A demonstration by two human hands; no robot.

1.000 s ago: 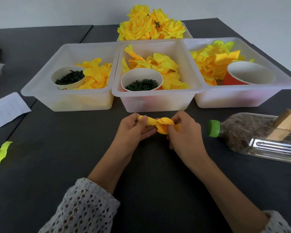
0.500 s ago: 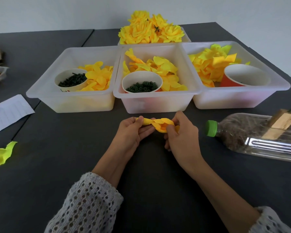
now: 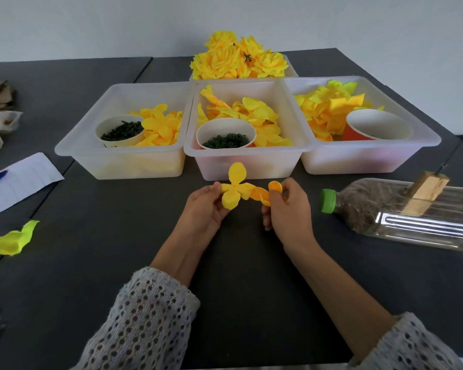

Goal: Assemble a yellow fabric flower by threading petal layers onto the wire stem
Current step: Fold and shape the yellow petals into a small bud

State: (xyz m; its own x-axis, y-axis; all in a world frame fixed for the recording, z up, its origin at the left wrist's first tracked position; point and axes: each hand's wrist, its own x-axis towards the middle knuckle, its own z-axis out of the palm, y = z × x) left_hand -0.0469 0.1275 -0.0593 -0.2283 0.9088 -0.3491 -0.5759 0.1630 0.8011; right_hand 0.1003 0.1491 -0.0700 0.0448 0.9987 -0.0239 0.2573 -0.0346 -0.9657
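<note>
While the left hand pinches the yellow petal layer, the right hand grips its far end.

One view only, worn on the person's head, wide-angle, looking forward and down across the dark desk. It sits close above the forearms; the left hand and right hand fall mid-frame, the three tubs just beyond them, a pale wall farthest off.

Left hand, right hand, both pinching
</note>
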